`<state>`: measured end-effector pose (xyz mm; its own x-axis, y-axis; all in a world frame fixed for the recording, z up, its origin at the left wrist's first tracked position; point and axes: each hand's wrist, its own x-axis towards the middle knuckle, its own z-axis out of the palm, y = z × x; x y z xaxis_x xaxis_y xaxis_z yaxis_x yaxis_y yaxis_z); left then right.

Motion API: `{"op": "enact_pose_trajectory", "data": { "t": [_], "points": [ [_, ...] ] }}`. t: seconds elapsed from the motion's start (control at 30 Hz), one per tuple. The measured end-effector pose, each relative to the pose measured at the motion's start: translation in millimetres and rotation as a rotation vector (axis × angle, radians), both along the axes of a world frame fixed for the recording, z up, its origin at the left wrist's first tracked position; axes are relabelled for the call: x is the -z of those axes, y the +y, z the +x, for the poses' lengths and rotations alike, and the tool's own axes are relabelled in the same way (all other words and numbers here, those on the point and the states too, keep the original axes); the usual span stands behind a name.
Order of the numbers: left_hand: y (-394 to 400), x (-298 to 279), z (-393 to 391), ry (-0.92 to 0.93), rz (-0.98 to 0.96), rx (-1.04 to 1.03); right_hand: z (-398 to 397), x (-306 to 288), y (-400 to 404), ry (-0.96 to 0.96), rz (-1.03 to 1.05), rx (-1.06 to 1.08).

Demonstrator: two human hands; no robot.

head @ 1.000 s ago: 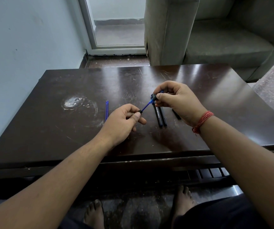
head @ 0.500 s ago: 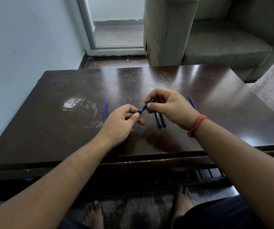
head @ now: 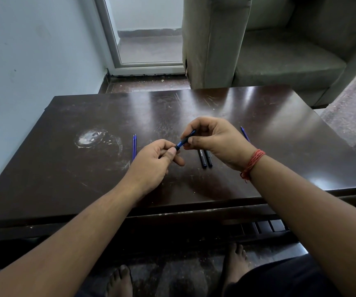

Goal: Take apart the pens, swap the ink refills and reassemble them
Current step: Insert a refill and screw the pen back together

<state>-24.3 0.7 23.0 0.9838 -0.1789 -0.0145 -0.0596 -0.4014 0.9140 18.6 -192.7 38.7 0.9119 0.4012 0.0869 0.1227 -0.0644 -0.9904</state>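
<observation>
Over the middle of the dark wooden table (head: 87, 179), both hands hold one blue pen piece (head: 183, 142). My left hand (head: 153, 166) pinches its lower dark end between thumb and fingers. My right hand (head: 213, 142) grips its upper end with curled fingers. Two black pen barrels (head: 205, 159) lie side by side on the table under my right hand, partly hidden by it. Two blue ink refills (head: 134, 146) lie together left of my left hand. Another blue refill (head: 244, 133) pokes out behind my right hand.
A round whitish stain (head: 91, 137) marks the table's left part. A grey-green armchair (head: 258, 43) stands beyond the far edge, with a glass door (head: 149, 33) to its left. A pale wall runs along the left. My bare feet (head: 119, 281) show under the table.
My right hand has slid down and left toward my left hand, shortening the visible blue piece between them. The refill behind my right hand has come into sight.
</observation>
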Motion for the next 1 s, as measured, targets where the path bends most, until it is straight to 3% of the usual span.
{"op": "enact_pose_trajectory", "data": {
  "t": [0.47,0.67,0.87,1.0],
  "points": [
    [0,4,1,-0.075,0.049,0.01,-1,-5,0,-0.009,-0.167,0.012],
    [0,4,0,-0.095,0.055,0.028,-5,-7,6,-0.172,-0.502,0.148],
    [0,1,2,-0.089,0.022,0.01,-1,-11,-6,-0.159,-0.356,0.096],
    [1,-1,1,-0.095,0.047,0.014,-5,-12,-3,-0.167,-0.416,0.036]
  ]
}}
